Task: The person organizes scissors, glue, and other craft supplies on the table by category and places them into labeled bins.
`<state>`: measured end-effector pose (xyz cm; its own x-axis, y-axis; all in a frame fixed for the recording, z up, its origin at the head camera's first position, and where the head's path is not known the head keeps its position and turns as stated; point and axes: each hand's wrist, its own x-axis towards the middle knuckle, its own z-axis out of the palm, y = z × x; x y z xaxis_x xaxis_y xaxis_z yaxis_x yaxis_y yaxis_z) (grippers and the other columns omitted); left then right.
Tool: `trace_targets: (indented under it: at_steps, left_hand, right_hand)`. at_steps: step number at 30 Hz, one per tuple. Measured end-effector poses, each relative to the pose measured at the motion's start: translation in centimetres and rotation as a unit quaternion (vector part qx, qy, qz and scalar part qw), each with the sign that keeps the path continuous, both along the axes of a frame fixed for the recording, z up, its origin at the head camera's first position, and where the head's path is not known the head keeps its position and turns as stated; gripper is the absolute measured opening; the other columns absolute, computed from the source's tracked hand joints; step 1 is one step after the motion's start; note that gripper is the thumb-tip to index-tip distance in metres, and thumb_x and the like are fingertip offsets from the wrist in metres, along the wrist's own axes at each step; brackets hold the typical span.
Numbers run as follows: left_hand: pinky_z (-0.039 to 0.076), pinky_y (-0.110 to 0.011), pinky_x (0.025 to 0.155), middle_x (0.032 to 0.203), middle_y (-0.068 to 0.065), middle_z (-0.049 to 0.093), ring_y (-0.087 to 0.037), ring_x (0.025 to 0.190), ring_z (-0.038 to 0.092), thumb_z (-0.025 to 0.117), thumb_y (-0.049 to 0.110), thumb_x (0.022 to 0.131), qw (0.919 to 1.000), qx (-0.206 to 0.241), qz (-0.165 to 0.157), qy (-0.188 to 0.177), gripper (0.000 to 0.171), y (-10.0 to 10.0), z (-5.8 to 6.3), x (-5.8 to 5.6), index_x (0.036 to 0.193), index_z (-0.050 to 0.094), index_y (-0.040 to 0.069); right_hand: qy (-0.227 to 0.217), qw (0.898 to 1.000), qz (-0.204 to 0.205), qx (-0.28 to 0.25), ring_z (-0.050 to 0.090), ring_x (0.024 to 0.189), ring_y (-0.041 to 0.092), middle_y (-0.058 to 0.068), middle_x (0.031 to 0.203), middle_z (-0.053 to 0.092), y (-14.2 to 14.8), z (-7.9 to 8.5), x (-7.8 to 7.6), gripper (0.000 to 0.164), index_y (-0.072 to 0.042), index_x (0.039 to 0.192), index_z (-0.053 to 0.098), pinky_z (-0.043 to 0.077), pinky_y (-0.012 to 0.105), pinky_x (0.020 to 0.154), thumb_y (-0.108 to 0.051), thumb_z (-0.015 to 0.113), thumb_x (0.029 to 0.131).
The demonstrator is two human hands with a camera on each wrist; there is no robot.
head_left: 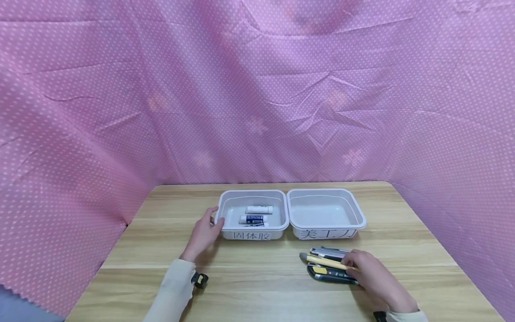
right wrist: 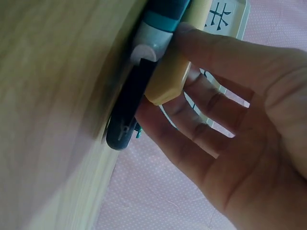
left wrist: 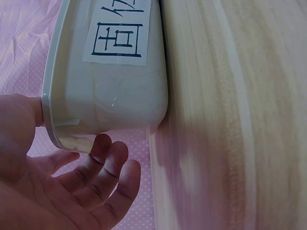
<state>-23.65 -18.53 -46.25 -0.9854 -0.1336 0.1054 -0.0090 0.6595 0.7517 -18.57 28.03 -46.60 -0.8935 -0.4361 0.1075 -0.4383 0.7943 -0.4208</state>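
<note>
My left hand (head_left: 204,232) grips the left edge of a white plastic box (head_left: 277,229), thumb at the rim and fingers by the outer side wall. Inside that box lie several glue sticks (head_left: 259,209), white and blue. On the table, my right hand (head_left: 370,275) pinches a pale yellow utility knife (head_left: 326,261) with a grey end, thumb on one side and fingers on the other. Right beside it lie a black utility knife with a yellow slider (head_left: 331,274) in front and a grey utility knife (head_left: 329,253) behind. The right wrist view shows the black knife's dark end (right wrist: 127,110) near my fingertips.
A second white box (head_left: 326,212), with nothing in it, stands against the first one's right side. Both carry paper labels (head_left: 327,234) with black characters on their fronts. A pink dotted cloth (head_left: 257,89) hangs around the wooden table (head_left: 257,286).
</note>
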Motion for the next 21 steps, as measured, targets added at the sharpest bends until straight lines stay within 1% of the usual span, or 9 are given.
trace_targets:
  at_steps: [4,8,10,12,17,21]
  left_hand:
    - [0.051,-0.032,0.071,0.097,-0.013,0.065,-0.022,0.084,0.062,0.058,0.025,0.103,1.0,0.005,0.001,-0.001,0.054,0.01,0.07,0.05,0.151,0.043,0.005]
    - [0.051,-0.031,0.071,0.097,-0.013,0.065,-0.022,0.085,0.062,0.057,0.026,0.103,1.0,0.008,0.0,-0.004,0.055,0.04,0.09,0.04,0.152,0.043,0.006]
    - [0.051,-0.032,0.071,0.097,-0.013,0.065,-0.022,0.085,0.062,0.057,0.026,0.103,0.9999,0.009,-0.002,-0.004,0.055,0.06,0.09,0.03,0.152,0.043,0.005]
    - [0.051,-0.031,0.072,0.097,-0.012,0.066,-0.021,0.085,0.062,0.057,0.026,0.103,0.9999,0.009,-0.001,-0.005,0.054,0.08,0.05,-0.03,0.152,0.043,0.006]
    - [0.051,-0.031,0.071,0.097,-0.011,0.066,-0.02,0.085,0.062,0.056,0.027,0.104,0.9999,0.008,-0.002,-0.007,0.054,-0.01,-0.07,-0.14,0.152,0.043,0.007]
    - [0.051,-0.03,0.07,0.097,-0.011,0.065,-0.02,0.085,0.062,0.056,0.028,0.104,0.9999,0.011,-0.003,-0.012,0.055,-0.05,-0.07,-0.1,0.153,0.042,0.008]
  right_hand:
    - [0.011,1.0,-0.002,0.005,0.061,0.084,0.01,-0.006,0.091,0.064,-0.03,-0.03,0.13,0.02,-0.017,0.088,0.072,0.055,0.035,0.077,0.001,0.079,0.081]
    - [0.016,1.0,-0.003,-0.003,0.066,0.089,0.015,-0.003,0.096,0.069,0.05,0.03,0.19,0.019,-0.017,0.091,0.072,0.056,0.04,0.082,-0.001,0.078,0.081]
    - [0.01,1.0,-0.008,-0.01,0.067,0.089,0.015,-0.004,0.096,0.071,0.13,0.08,0.2,0.019,-0.017,0.093,0.072,0.057,0.041,0.082,-0.002,0.078,0.082]
    - [0.002,1.0,-0.014,-0.013,0.065,0.087,0.011,-0.006,0.095,0.071,0.22,0.17,0.22,0.018,-0.018,0.093,0.071,0.056,0.039,0.081,-0.004,0.077,0.084]
    - [0.005,1.0,-0.001,-0.016,0.06,0.082,0.004,-0.009,0.091,0.069,0.35,0.26,0.19,0.017,-0.02,0.093,0.069,0.054,0.034,0.076,-0.007,0.076,0.086]
    - [0.007,1.0,0.004,-0.027,0.06,0.083,0.002,-0.01,0.093,0.07,0.34,0.2,0.16,0.016,-0.021,0.094,0.071,0.054,0.033,0.077,-0.009,0.077,0.086]
